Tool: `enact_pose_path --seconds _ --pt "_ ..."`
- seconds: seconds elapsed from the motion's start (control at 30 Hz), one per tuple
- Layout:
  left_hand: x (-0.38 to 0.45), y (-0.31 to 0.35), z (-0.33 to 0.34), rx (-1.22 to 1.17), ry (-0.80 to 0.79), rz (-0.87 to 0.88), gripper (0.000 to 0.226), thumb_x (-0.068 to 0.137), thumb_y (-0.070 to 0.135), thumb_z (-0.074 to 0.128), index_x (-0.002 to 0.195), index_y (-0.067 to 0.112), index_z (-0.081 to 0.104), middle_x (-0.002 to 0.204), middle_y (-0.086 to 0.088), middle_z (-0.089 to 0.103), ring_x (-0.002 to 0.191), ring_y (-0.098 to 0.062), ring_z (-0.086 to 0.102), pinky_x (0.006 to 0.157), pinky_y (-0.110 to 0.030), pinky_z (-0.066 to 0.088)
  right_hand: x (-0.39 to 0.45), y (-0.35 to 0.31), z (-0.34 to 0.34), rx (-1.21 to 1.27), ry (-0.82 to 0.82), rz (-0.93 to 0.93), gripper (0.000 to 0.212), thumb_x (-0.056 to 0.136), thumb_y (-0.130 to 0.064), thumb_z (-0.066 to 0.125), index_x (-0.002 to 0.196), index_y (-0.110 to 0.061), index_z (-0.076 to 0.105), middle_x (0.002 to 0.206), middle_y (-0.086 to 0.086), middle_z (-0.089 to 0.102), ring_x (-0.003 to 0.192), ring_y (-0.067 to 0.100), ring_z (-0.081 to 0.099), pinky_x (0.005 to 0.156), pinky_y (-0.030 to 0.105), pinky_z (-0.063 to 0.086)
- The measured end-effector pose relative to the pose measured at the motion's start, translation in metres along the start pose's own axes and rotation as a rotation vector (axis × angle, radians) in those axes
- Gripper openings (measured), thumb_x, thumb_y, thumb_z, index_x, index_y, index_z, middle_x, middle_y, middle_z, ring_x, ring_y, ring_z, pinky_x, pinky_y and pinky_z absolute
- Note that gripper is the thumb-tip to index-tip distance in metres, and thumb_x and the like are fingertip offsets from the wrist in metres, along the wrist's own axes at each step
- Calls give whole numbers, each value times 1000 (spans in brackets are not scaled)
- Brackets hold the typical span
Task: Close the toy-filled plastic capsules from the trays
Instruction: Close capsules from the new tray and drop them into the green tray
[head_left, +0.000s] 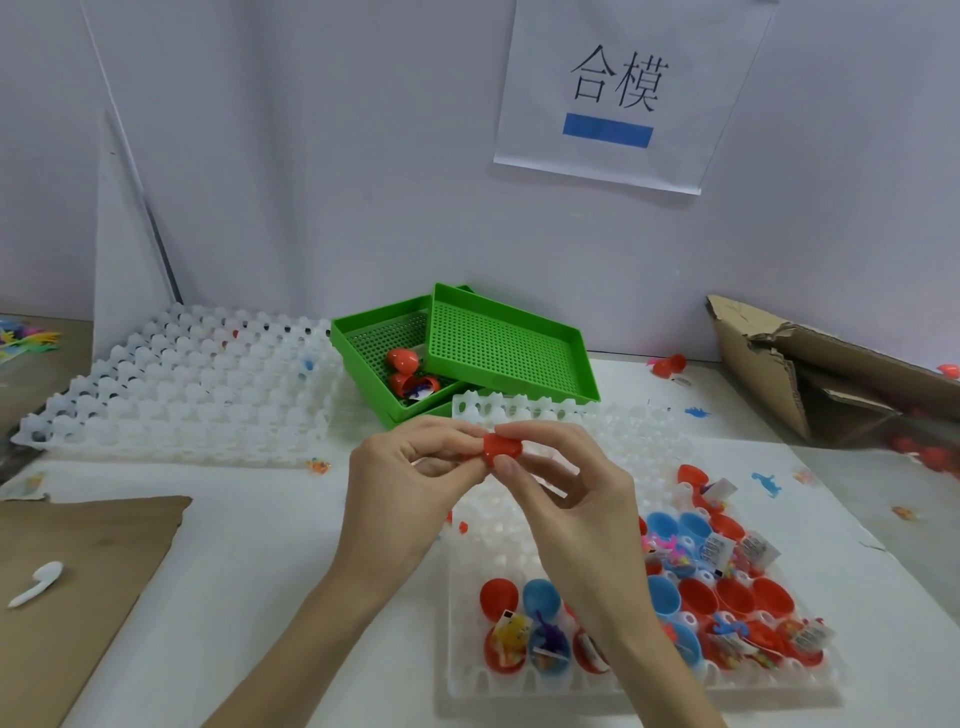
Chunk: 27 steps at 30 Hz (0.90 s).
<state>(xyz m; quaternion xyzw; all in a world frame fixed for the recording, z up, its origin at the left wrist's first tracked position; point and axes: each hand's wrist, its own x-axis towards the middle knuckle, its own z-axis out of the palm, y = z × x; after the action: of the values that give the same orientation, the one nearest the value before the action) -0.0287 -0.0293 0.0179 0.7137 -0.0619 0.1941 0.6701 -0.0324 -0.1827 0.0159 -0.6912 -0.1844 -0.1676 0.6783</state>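
Observation:
A red capsule (500, 448) is held above the table between both hands. My left hand (410, 483) pinches its left side and my right hand (561, 488) pinches its right side with thumb and fingers. Below them lies a white dimpled tray (524, 686) holding several open red and blue capsule halves (727, 597) with small toys and paper slips inside. A green mesh tray (363, 338) behind holds closed red capsules (402, 359).
A second green tray (509, 348) leans on the first. A stack of white dimpled trays (182, 384) lies at the back left. A torn cardboard box (810, 374) stands at the right, brown cardboard (78, 561) with a white earbud (36, 582) at the left.

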Motion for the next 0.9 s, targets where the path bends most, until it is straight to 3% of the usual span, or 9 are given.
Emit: enact_pose_path --seconds 0.1,0.23,0.33,0.53,0.63,0.77,0.9 --pt "-2 0 2 126 -2 159 16 81 13 82 97 16 85 100 10 79 92 -14 77 81 -29 62 -1 2 0 57 36 69 22 91 -5 76 107 -19 76 110 0 73 104 24 74 86 34 62" --pt "0 -1 2 259 -85 283 19 92 9 74 109 13 82 115 8 76 113 -13 71 98 -34 57 1 1 -1 117 76 132 19 92 -11 76 107 -22 76 110 1 75 104 23 75 85 33 62" --pt "-1 -1 6 207 -95 237 19 93 8 73 110 12 81 116 6 77 114 -13 71 95 -32 58 1 0 -2 194 88 171 17 93 -9 75 106 -20 77 107 2 77 102 22 76 85 28 62" --pt "-1 0 5 -243 -33 -105 18 80 -1 82 97 5 83 102 -3 81 101 -17 77 90 -26 60 0 -1 -1 125 36 166 18 93 -10 75 107 -22 76 107 0 77 103 20 75 87 31 62" --pt "-2 1 6 -238 -24 -75 15 82 0 81 97 6 80 102 -2 81 99 -18 78 85 -23 60 -1 -2 0 138 51 148 17 94 -9 75 104 -21 77 105 1 77 102 21 75 86 29 61" --pt "-5 2 8 15 -98 128 18 92 9 75 108 16 79 113 9 79 109 -11 74 92 -22 57 1 -4 -4 198 102 177 14 94 -8 74 106 -15 76 103 3 77 100 22 76 83 27 62" --pt "-6 2 11 77 -56 174 22 93 5 74 111 16 81 114 11 78 111 -6 72 92 -19 56 3 -4 -7 186 102 187 15 93 -10 74 107 -14 75 104 4 76 99 22 76 84 27 61"
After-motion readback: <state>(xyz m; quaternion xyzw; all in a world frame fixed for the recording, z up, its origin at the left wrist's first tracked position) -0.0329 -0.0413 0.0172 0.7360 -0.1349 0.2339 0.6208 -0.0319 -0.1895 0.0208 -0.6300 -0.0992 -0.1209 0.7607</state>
